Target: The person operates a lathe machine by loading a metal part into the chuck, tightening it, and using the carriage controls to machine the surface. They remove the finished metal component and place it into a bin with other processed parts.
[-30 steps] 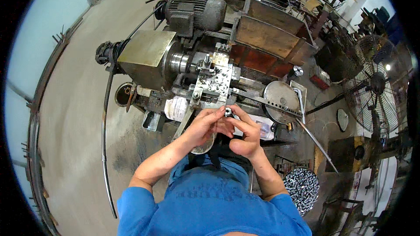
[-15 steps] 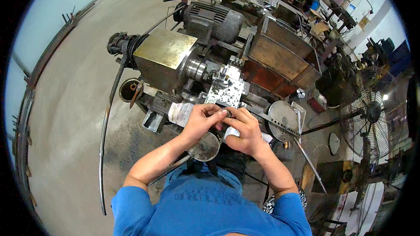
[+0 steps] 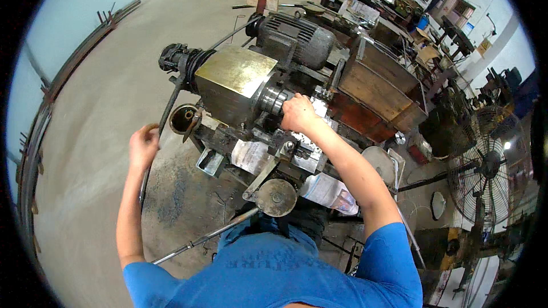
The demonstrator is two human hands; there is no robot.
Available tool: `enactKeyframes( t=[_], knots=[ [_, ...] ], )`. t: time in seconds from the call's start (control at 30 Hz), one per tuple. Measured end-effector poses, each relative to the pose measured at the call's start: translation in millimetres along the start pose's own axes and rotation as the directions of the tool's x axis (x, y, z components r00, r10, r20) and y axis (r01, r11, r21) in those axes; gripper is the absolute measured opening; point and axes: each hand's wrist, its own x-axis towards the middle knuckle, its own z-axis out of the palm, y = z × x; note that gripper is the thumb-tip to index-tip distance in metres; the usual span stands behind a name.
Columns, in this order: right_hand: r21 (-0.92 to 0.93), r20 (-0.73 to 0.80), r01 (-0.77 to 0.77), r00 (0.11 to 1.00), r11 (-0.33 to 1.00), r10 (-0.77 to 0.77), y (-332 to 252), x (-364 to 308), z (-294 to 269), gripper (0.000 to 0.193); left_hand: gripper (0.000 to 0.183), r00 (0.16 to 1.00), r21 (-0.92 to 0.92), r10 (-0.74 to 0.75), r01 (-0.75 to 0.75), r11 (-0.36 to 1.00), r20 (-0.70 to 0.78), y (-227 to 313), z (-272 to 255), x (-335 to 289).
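Note:
My right hand (image 3: 298, 115) is at the front of the shiny steel chuck (image 3: 273, 99) on the lathe-like machine. Its fingers are closed and pinched against the chuck's mouth; whatever they hold is hidden behind them. Out to the left, my left hand (image 3: 142, 147) is curled at a long dark lever bar (image 3: 173, 102), which slants down from the pulley end of the machine. The headstock with a brass-coloured top (image 3: 237, 69) stands between my hands. Below my right hand lies the chip-strewn cross slide (image 3: 308, 154), partly covered by my forearm.
A round metal handwheel disc (image 3: 276, 197) sits close to my body. Behind the chuck are a ribbed electric motor (image 3: 297, 40) and a rusty box (image 3: 377, 82). A round pot (image 3: 184, 118) hangs by the headstock. A large fan (image 3: 485, 162) stands at right.
My hands were together over the slide, fingering a small part. They have parted: the right went up to the chuck, the left out to the lever bar. The view has shifted slightly.

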Motion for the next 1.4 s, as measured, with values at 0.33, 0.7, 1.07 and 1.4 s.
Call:
enactKeyframes(
  t=[0.33, 0.7, 1.07, 1.4],
  knots=[
    [0.556, -0.001, -0.247, 0.954, 0.793, 0.299, 4, 22, 9, 0.030, 0.041, 0.974, 0.216, -0.194, 0.167, 0.962, 0.113, -85, -4, -81],
    [0.641, 0.013, -0.274, 0.938, 0.717, 0.346, 7, 38, -12, 0.025, 0.001, 0.980, 0.864, 0.186, -0.156, 0.479, 0.074, -219, -82, 35],
    [0.707, -0.539, 0.150, 0.746, 0.691, 0.390, 61, -130, -13, 0.019, 0.034, 0.951, 0.254, -0.251, 0.201, 0.946, 0.181, -172, 135, -5],
    [0.553, 0.072, -0.771, 0.423, 0.316, 0.903, 162, -385, 139, 0.041, 0.021, 0.717, 0.607, 0.015, -0.601, 0.521, 0.697, -136, 217, 21]
  ],
)
